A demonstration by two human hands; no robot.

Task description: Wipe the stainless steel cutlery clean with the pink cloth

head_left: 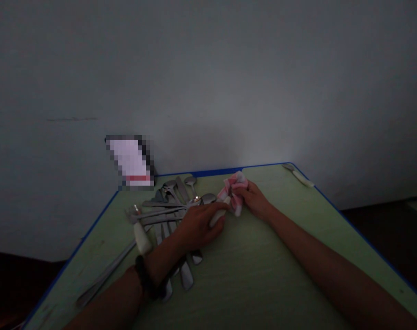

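Observation:
My left hand (203,224) is closed round the white handle (218,217) of a piece of cutlery. Its far end goes into a crumpled pink and white cloth (237,185), so I cannot tell its kind. Pinched on that cloth is my right hand (256,199), to the right of the left one. Beneath and beyond my left hand lies a pile of metal cutlery, with spoons (191,181), a fork (134,211) and several flat handles (186,275). My left forearm hides part of the pile.
A fork with a white handle (303,178) lies at the table's far right corner. Another white handle (142,238) sticks out beside my left wrist. A blurred-out upright device (130,160) stands at the back left. The green table (263,284) has a blue edge against a grey wall.

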